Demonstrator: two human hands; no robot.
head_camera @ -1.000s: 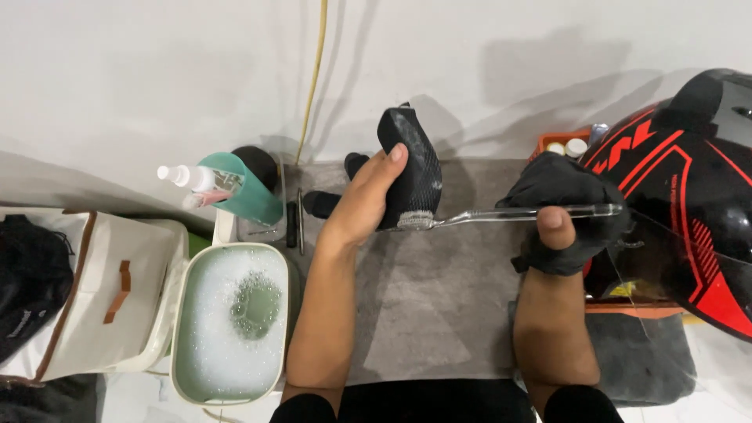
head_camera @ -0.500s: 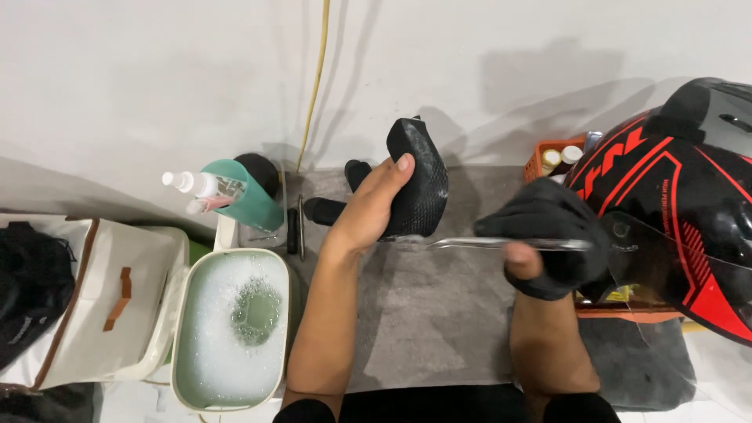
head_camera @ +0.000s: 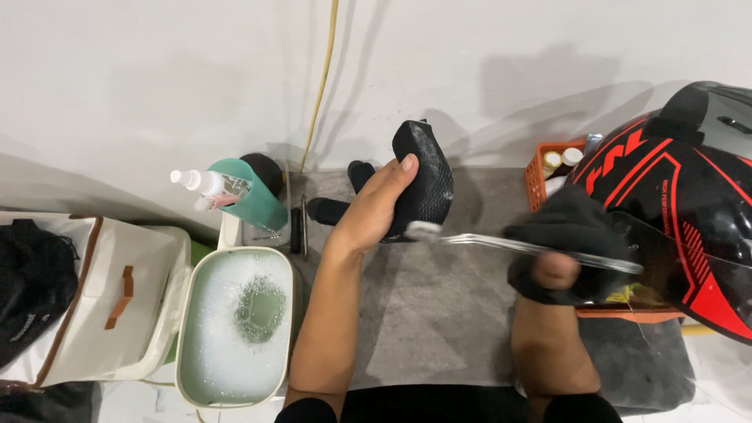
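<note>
basin: soapy water point(head_camera: 235, 329), near left, untouched.
right hand point(head_camera: 560, 266): closed on a black cloth point(head_camera: 572, 231) around the clear visor point(head_camera: 533, 249).
left hand point(head_camera: 380, 207): clamped on a black pad point(head_camera: 427, 176), far centre.
step: wiping visor, seemingly.
next: needs steady visor support.

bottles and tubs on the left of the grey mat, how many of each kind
white spray bottle: 1
teal plastic bottle: 1
pale green tub of soapy water: 1
cream fabric storage box with brown handle: 1
total: 4
</note>
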